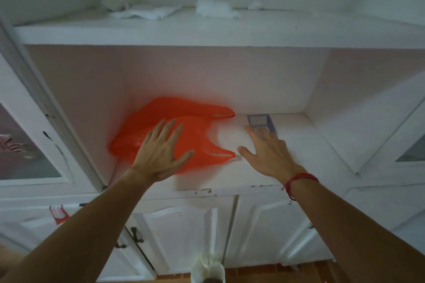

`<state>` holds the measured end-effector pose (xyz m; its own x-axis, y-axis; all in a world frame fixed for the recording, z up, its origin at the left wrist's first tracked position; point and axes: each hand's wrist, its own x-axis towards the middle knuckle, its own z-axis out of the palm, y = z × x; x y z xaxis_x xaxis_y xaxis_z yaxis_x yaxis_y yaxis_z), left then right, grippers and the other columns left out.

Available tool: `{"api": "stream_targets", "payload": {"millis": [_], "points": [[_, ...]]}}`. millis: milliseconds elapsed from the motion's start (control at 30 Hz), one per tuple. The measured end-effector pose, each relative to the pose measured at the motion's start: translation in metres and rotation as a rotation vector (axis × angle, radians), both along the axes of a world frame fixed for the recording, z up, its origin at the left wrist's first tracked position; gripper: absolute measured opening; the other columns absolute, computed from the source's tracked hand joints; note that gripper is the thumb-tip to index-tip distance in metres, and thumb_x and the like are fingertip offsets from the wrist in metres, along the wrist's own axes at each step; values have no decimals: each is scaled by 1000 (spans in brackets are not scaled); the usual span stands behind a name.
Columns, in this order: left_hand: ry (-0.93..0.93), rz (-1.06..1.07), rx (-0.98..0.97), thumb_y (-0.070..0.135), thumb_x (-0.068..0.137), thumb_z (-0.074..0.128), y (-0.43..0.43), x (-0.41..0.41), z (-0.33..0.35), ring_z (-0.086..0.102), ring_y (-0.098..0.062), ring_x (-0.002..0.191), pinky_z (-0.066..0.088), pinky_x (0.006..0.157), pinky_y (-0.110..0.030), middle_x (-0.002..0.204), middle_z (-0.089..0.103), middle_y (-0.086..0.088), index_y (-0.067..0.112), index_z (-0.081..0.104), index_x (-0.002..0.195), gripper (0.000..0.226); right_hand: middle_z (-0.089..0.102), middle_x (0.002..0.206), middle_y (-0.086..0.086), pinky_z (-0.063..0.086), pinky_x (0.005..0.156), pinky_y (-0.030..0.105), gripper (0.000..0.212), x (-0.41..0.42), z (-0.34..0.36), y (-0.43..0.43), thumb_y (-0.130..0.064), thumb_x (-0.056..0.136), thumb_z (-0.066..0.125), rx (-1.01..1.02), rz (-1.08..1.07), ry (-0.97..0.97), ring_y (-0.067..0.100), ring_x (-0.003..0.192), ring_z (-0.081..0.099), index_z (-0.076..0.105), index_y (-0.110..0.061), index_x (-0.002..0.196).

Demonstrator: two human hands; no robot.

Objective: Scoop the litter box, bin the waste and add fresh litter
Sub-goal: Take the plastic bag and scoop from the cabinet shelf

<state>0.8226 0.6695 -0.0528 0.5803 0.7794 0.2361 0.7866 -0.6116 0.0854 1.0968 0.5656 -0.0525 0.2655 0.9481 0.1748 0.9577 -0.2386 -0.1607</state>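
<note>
An orange plastic bag [190, 122] lies flat on the white shelf [299, 151] of a cabinet niche, its two handles pointing right. My left hand [161, 151] hovers over the bag's near part, fingers spread, holding nothing. A small grey-blue slotted litter scoop [259, 120] lies on the shelf to the right of the bag. My right hand [266, 151] reaches over the scoop's near end, its fingers apart and covering the handle; the hand has not closed around it.
The niche has side walls and a white shelf [207, 30] above it with crumpled white cloths [147, 10]. Below the shelf are closed white cabinet doors [184, 236] with dark handles. A pale container [208, 269] stands on the brown floor at the bottom edge.
</note>
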Motion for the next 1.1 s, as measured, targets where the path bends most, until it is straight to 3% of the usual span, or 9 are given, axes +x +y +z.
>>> {"api": "stream_targets", "payload": {"millis": [367,533,733,833,933,1100], "points": [[26,-7,0,82,78,17,34,-1,-2,7,-31,154,18,122,-50,167,13,-9,19,19,159,103,41,145,7,40,100,47,66,6,-3,17,-60,92,40,-12,-50,8,31,129,40,25,-30,149],[146,-34,0,93,63,18,55,13,-9,-4,-33,154,11,123,-50,168,-1,-10,18,2,161,123,39,146,7,41,98,47,65,24,-10,22,-59,92,42,-36,-130,20,32,126,42,26,-30,148],[247,-23,-30,93,57,57,93,33,-18,-11,-34,154,5,124,-51,167,-12,-11,19,-14,158,144,47,126,15,44,91,42,76,48,-29,34,-57,90,49,-99,-298,56,31,113,47,18,-22,151],[248,-1,-130,89,51,67,111,41,-25,-12,-35,153,7,123,-52,167,-14,-10,24,-18,157,150,50,118,15,47,87,42,73,59,-39,39,-56,89,51,-95,-355,58,31,108,50,28,-15,145],[233,39,-248,81,50,76,123,43,-33,-1,-37,154,14,121,-55,168,-9,-9,29,-19,156,152,51,120,17,48,88,42,68,67,-48,43,-55,90,51,-102,-393,78,32,109,51,37,-9,138],[195,87,-252,76,63,74,130,44,-53,26,-35,148,25,119,-49,161,26,-15,20,-10,159,138,54,117,16,45,87,39,52,73,-58,51,-49,94,46,-161,-434,77,31,107,53,50,-6,122]]}}
